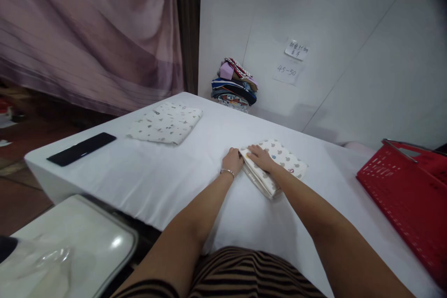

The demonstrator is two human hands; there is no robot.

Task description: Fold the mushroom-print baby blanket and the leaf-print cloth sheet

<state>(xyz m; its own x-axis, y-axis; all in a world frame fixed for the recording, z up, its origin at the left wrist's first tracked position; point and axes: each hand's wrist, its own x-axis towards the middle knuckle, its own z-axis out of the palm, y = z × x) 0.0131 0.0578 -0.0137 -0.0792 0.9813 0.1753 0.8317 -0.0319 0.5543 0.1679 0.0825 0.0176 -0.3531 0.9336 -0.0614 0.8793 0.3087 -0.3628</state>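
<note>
Folded printed cloth (275, 165), small teddy-type pattern, lies on the white-covered surface (195, 172), right of centre and just ahead of the person. Right hand (261, 157) rests flat on top of it, palm down, fingers spread, pressing but not gripping. Left hand (233, 160), w/ a thin bracelet at the wrist, sits curled at the cloth's left edge, touching the stacked layers; can't tell if it actually pinches the edge or just butts against it.

Step in hand, by my read: final squaring/pressing of a finished fold, since the layers are already stacked w/ edges nearly flush. Next move calls for keeping the layers together while lifting or sliding, so a grip under the whole stack, not just the top ply.

Further out: a second folded cloth (165, 123), similar print, lies well apart at far left, and a black flat device (82, 148) near the left edge. Red plastic basket (408, 195) stands at the right. A pile of folded clothes (233, 86) sits in the back corner against the wall.
</note>
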